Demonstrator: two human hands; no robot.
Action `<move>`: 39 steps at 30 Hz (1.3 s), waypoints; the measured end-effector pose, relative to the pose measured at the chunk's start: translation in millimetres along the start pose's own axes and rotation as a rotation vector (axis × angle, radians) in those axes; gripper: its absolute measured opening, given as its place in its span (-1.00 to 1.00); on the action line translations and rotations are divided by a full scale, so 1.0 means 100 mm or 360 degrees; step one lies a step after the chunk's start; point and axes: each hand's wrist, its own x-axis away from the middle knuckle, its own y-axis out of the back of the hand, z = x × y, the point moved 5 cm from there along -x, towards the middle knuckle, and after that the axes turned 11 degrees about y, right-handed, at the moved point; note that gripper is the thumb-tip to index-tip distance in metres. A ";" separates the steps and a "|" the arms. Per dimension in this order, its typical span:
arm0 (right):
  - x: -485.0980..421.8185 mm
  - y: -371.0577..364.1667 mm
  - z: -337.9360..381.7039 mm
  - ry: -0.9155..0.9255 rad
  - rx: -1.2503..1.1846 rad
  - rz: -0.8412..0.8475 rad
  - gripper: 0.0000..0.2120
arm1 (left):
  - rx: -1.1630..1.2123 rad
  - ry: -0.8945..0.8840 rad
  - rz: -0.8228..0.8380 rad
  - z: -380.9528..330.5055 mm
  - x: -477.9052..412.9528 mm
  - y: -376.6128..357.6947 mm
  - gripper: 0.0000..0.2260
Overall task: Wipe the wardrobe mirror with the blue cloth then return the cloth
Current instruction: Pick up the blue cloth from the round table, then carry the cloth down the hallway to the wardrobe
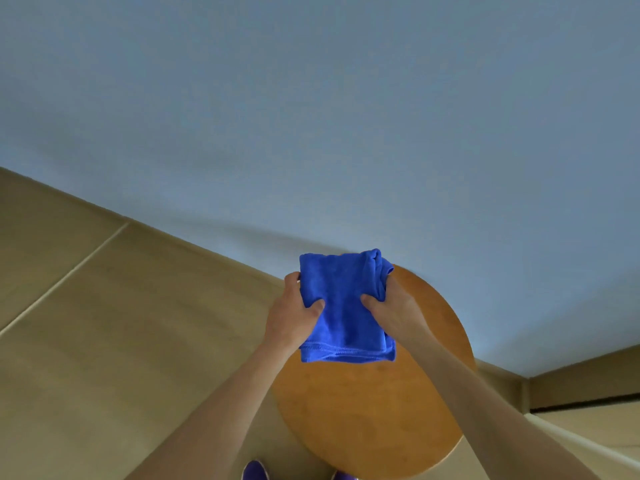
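Observation:
A folded blue cloth (343, 306) is held over a round wooden table (367, 410). My left hand (294, 313) grips its left edge, thumb pressed on top. My right hand (394, 306) grips its right edge, where the fabric bunches up near the top corner. Both forearms reach in from the bottom of the head view. The cloth's lower hem hangs over the tabletop; I cannot tell whether it touches the wood. No mirror is in view.
A plain pale blue wall (346, 116) fills the upper half, right behind the table. Beige tiled floor (104, 323) spreads to the left. A skirting corner (526, 386) sits at the right. Purple shoe tips (254, 471) show at the bottom edge.

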 end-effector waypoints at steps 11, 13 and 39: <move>0.01 -0.61 1.16 0.0291 0.0145 0.0093 -0.78 | 0.0048 0.0012 -0.0255 0.33 0.16 1.25 -0.62; 0.02 -0.77 1.39 0.0325 0.0137 0.0106 -0.78 | 0.0055 0.0006 -0.0275 0.41 0.17 1.51 -0.62; 0.06 -3.43 3.83 0.0942 0.0206 0.0618 -0.77 | 0.0525 0.0296 -0.0826 2.25 0.46 4.18 -0.55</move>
